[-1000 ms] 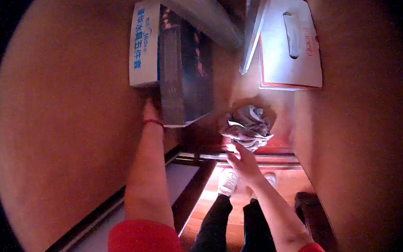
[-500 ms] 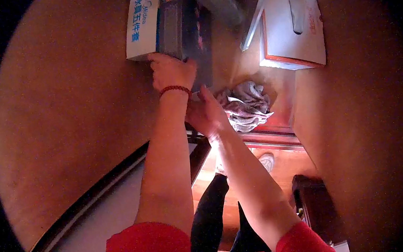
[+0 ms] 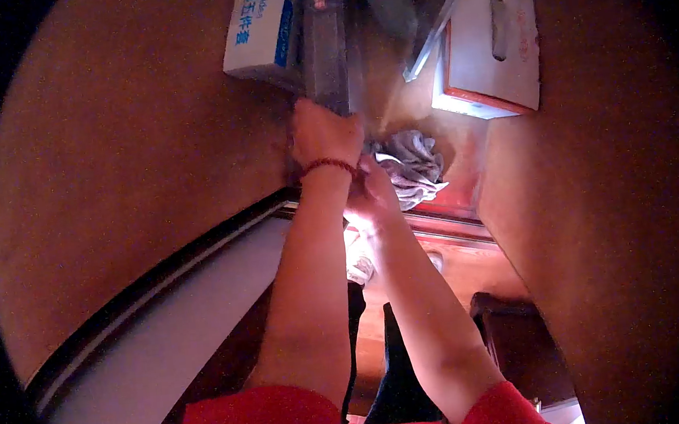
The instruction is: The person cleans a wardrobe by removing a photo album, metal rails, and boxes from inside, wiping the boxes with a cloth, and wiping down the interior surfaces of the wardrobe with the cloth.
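Observation:
A long dark box (image 3: 326, 61) stands beside a white and blue box with printed characters (image 3: 260, 28). My left hand (image 3: 327, 136), with a red bead bracelet at the wrist, is closed on the near end of the dark box. Just below and to its right, my right hand (image 3: 374, 189) is partly hidden behind the left wrist; its fingers cannot be made out clearly. A crumpled grey cloth (image 3: 412, 166) lies right beside my right hand.
A white box with a handle slot (image 3: 494, 48) stands at the upper right. Grey metal legs (image 3: 436, 25) come down between the boxes. Brown walls rise at both sides. A ledge (image 3: 452, 229) crosses below the cloth, above my feet. Dark furniture (image 3: 521, 341) stands lower right.
My left hand has moved from the left side of the boxes to the dark box's near end. My right hand has moved up and left, away from below the cloth. The dark box has shifted apart from the white-blue one.

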Demonstrator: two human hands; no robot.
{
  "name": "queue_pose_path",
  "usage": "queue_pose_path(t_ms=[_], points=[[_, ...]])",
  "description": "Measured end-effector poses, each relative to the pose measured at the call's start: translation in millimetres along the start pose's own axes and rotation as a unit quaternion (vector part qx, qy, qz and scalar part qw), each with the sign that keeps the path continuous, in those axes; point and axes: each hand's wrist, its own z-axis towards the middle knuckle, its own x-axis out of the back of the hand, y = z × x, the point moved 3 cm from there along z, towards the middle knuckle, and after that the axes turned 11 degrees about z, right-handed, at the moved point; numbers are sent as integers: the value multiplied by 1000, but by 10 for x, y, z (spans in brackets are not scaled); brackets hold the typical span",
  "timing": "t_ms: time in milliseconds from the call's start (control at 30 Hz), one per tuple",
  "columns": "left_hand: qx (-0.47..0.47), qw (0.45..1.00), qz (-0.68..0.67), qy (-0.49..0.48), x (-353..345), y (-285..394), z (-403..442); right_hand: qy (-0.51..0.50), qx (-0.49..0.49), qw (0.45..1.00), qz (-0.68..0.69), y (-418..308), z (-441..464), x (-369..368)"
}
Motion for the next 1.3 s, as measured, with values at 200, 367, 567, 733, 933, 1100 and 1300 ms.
queue_pose_path(t_ms=[200, 367, 567, 733, 933, 1100, 1300], points=[[47, 997, 23, -59, 236, 21, -513, -56, -17, 997, 47, 29, -234, 444], [30, 998, 20, -53, 279, -103, -798, -71, 89, 977, -181, 71, -270, 1135], [9, 999, 17, -40, 411, -330, -1256, -27, 120, 973, -196, 506, -973, 1004], [-5, 998, 38, -56, 420, -510, -1749, 57, 31, 995, 71, 824, -1509, 1021], [36, 995, 48, -76, 109, -822, -2014, -9, 45, 996, 75, 772, -1597, 1451], [13, 995, -11, -99, 83, -841, -2008, 26, 50, 996, 63, 749, -1522, 1641], [-113, 987, -85, -73, 167, -854, -1727, 36, 124, 991, 25, 918, -1397, 1546]])
